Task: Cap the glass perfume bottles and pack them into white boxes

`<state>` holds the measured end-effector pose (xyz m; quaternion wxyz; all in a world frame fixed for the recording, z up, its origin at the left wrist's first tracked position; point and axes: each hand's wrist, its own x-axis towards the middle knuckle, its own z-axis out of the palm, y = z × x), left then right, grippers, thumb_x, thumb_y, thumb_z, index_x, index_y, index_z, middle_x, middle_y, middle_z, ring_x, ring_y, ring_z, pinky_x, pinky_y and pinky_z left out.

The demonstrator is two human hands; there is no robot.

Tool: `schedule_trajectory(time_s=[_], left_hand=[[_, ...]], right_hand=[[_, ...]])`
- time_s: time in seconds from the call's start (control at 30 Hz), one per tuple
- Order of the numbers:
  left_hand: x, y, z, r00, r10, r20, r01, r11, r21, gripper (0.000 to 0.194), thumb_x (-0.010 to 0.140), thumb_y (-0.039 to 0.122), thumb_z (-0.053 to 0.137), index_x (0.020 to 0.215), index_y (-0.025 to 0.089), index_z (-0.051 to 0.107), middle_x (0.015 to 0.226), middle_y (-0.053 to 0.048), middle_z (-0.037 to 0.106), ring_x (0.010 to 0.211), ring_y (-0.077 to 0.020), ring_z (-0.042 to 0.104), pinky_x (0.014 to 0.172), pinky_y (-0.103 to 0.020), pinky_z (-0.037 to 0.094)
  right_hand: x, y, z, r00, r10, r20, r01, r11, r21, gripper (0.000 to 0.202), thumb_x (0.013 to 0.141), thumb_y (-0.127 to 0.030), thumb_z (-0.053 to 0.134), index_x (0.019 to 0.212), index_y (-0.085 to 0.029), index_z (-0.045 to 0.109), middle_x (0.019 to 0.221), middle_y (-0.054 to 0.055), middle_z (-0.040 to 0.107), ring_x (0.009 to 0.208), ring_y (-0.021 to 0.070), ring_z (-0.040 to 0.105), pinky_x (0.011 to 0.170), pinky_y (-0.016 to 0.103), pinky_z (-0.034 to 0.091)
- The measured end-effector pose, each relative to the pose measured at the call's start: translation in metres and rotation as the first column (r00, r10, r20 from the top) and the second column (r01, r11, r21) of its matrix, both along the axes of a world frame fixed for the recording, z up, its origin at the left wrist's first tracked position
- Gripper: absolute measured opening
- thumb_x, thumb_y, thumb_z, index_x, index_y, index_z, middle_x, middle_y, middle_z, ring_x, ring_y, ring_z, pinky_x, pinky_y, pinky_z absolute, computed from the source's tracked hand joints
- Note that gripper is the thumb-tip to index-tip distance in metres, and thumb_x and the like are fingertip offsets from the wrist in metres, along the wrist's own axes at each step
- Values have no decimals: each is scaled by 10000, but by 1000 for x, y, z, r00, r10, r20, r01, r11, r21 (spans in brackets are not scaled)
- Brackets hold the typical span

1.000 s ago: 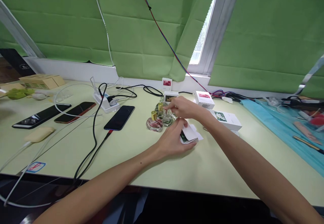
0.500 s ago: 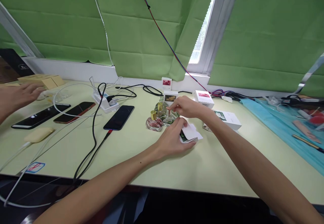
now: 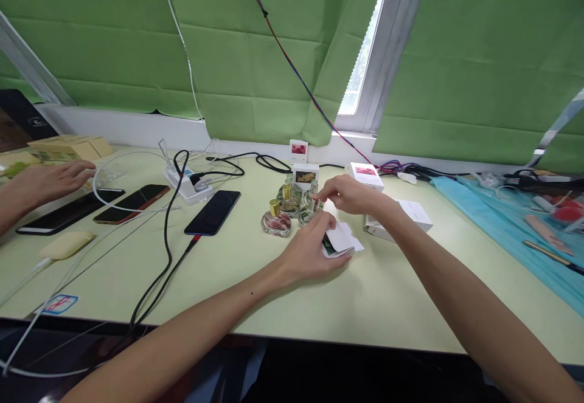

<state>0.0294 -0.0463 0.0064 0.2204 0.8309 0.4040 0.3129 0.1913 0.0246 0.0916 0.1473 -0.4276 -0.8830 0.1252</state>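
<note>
My left hand lies on the table with its fingers round a small white carton. The carton's end flaps are open and a green printed side shows. Just beyond it, my right hand pinches a clear glass perfume bottle near its neck; the fingers partly hide it. To the left stand a perfume bottle with pink contents and a gold cap and a greenish bottle with a gold cap. More glass shows behind them.
Small white boxes stand on the right and at the back. Phones, a power strip and looping cables spread over the left. Another person's hand reaches in there. Blue sheeting with clutter covers the right end.
My right hand has shifted slightly right, its fingers still at the clear bottle. My left hand keeps its hold on the carton. The other person's hand has moved a little right.
</note>
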Motion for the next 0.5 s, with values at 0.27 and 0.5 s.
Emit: schedule_trajectory(time_s=[0.27, 0.5], left_hand=[[1, 1, -1, 1000, 8, 11, -8, 1000, 18, 450, 757, 482, 712, 1028, 243, 443, 1009, -22, 591, 867, -212, 570, 663, -326, 398], [0, 1, 0, 1000, 2, 10, -2, 1000, 22, 454, 759, 469, 726, 1030, 248, 437, 1031, -14, 599, 837, -194, 562, 651, -314, 388]], right_hand=[[17, -2, -4, 998, -70, 4, 70, 997, -17, 553, 746, 74, 458, 1044, -216, 822, 1073, 50, 792, 983, 197, 696, 815, 272, 530], [30, -7, -2, 996, -91, 6, 91, 995, -28, 532, 768, 70, 448, 1045, -198, 815, 1108, 73, 783, 1010, 204, 695, 843, 295, 538]])
